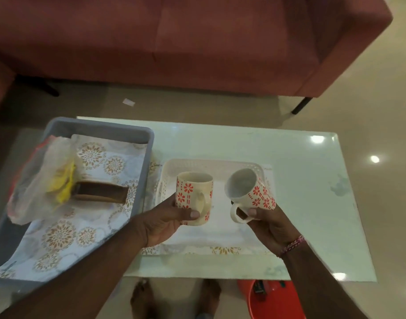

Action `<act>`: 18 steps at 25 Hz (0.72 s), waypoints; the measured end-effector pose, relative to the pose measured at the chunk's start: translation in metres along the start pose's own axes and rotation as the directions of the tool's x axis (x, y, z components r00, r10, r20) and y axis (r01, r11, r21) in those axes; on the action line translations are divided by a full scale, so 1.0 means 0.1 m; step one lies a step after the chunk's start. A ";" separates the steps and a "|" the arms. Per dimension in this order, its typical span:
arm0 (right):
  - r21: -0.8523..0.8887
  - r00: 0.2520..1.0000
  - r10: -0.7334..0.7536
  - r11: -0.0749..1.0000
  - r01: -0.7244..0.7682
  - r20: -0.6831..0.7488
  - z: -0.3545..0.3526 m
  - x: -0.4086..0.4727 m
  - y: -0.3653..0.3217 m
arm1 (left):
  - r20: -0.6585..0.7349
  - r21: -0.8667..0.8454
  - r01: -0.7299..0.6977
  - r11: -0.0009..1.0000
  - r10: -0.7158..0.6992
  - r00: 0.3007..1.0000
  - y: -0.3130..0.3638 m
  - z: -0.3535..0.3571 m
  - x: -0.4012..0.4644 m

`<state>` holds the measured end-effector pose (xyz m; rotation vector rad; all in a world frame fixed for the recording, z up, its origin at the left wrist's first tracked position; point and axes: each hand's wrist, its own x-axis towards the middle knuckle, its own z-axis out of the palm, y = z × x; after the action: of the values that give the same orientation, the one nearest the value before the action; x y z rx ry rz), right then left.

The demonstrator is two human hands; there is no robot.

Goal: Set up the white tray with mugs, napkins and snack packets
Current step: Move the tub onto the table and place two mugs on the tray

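Both forearms reach over the glossy pale glass bench [301, 180], beside a grey plastic tub [100, 132] lined with patterned paper, holding bagged packets. Between them sits the white lattice-walled tray [211, 163], seemingly empty. Left hand [165, 223] fingers clasp an upright cream ceramic mug with red flowers [194, 198]; right hand [266, 224] fingers grip a matching tilted mug [248, 192]. Napkins and snacks remain.

One marking is visible: small dark lettering on the mat [154, 165] between the grey bin [142, 143] and the white tray [169, 166]. It is too small and blurred to read. No other text is legible.
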<state>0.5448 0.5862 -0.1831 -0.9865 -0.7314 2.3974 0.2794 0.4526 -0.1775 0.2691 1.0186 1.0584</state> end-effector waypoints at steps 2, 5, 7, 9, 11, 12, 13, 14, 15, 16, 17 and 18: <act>-0.057 0.997 -0.058 0.997 0.055 -0.042 -0.04 0.02 0.03 | -0.056 0.045 -0.022 0.999 0.025 0.998 -0.04 -0.02 0.11; -0.198 0.988 -0.090 0.978 0.064 -0.126 -0.10 0.03 0.06 | -0.135 0.108 -0.041 0.993 0.056 0.989 -0.11 -0.13 0.25; -0.279 0.985 -0.078 0.960 0.031 -0.157 -0.14 0.04 0.09 | -0.170 0.194 -0.043 0.980 0.077 0.982 -0.14 -0.18 0.30; -0.321 0.995 -0.033 0.947 0.000 -0.095 -0.15 0.06 0.12 | -0.204 0.320 -0.028 0.947 0.098 0.974 -0.14 -0.22 0.30; -0.434 0.999 -0.002 0.901 -0.022 -0.054 -0.16 0.09 0.12 | -0.231 0.477 0.003 0.879 0.122 0.965 -0.13 -0.29 0.30; -0.525 0.999 -0.014 0.851 -0.014 -0.050 -0.19 0.12 0.12 | -0.222 0.565 0.009 0.825 0.142 0.965 -0.13 -0.32 0.30; -0.626 0.998 -0.050 0.780 0.009 -0.047 -0.21 0.16 0.12 | -0.206 0.646 0.004 0.763 0.169 0.964 -0.14 -0.36 0.30; -0.721 0.995 -0.092 0.692 0.033 -0.044 -0.24 0.19 0.12 | -0.203 0.710 0.003 0.705 0.200 0.958 -0.15 -0.40 0.32; -0.796 0.991 -0.131 0.603 0.053 -0.034 -0.28 0.24 0.13 | -0.195 0.766 -0.001 0.643 0.234 0.952 -0.16 -0.43 0.34; -0.851 0.986 -0.165 0.520 0.067 -0.024 -0.31 0.29 0.14 | -0.175 0.820 -0.008 0.572 0.263 0.949 -0.15 -0.46 0.36; -0.889 0.981 -0.191 0.452 0.073 -0.016 -0.34 0.34 0.15 | -0.153 0.869 -0.009 0.494 0.286 0.946 -0.15 -0.47 0.38; -0.913 0.975 -0.221 0.400 0.078 -0.014 -0.36 0.38 0.17 | -0.147 0.908 0.006 0.418 0.306 0.941 -0.15 -0.49 0.39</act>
<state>0.5436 0.6063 -0.2342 -1.3448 -2.1053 1.6000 0.2533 0.4645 -0.2351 1.1544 1.8363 0.5912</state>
